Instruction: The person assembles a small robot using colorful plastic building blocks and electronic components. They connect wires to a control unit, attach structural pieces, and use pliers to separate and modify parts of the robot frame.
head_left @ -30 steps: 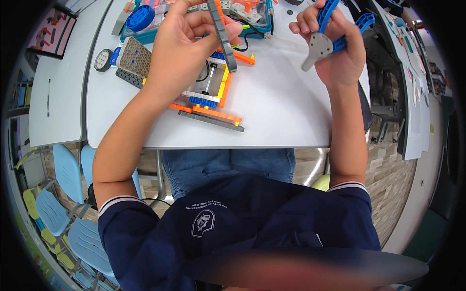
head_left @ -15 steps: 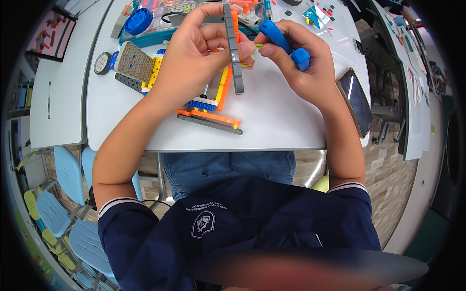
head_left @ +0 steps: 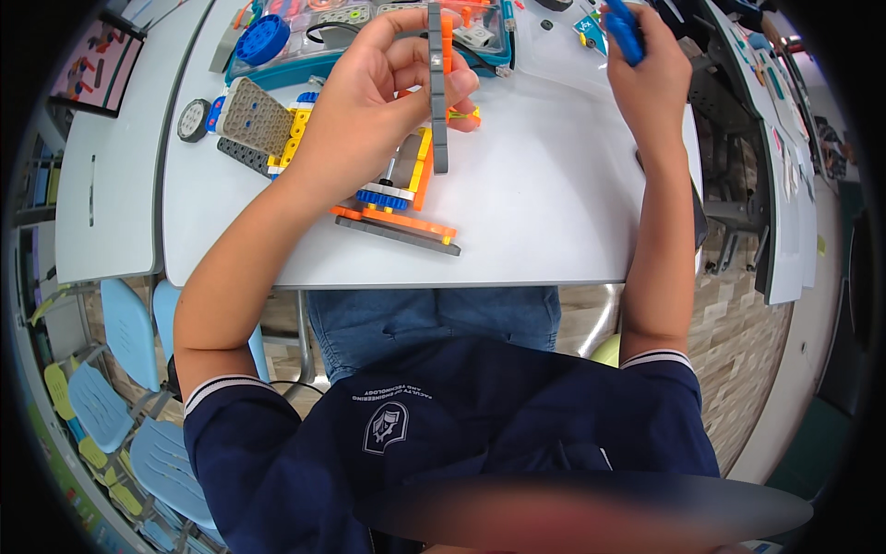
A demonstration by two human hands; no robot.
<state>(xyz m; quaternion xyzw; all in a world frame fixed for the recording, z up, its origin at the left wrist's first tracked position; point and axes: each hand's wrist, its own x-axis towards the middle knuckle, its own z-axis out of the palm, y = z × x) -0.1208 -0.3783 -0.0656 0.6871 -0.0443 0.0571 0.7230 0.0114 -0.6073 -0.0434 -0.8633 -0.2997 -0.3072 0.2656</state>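
My left hand (head_left: 365,111) is closed on an upright grey toothed-looking plastic beam (head_left: 438,111) with an orange beam (head_left: 448,46) along its right side. A small yellow-green piece (head_left: 464,114) shows by its fingertips. Off to the far right, my right hand (head_left: 653,78) grips a blue plastic hand tool (head_left: 624,37), slightly blurred. Beneath my left forearm sits a partly hidden construction model with a grey plate (head_left: 254,115), a wheel (head_left: 192,120) and a blue gear (head_left: 385,199). An orange beam (head_left: 406,222) on a dark grey one lies at its near side.
A teal-rimmed parts bin (head_left: 506,57) stands at the back, with a blue wheel (head_left: 263,40) on it. Right of it lies a translucent lid (head_left: 563,55) with small parts. A phone (head_left: 700,217) is mostly behind my right forearm. A screen (head_left: 100,60) stands far left.
My right hand has moved away from the beam to the far right, carrying the blue hand tool. My left hand still holds the beam in nearly the same place.
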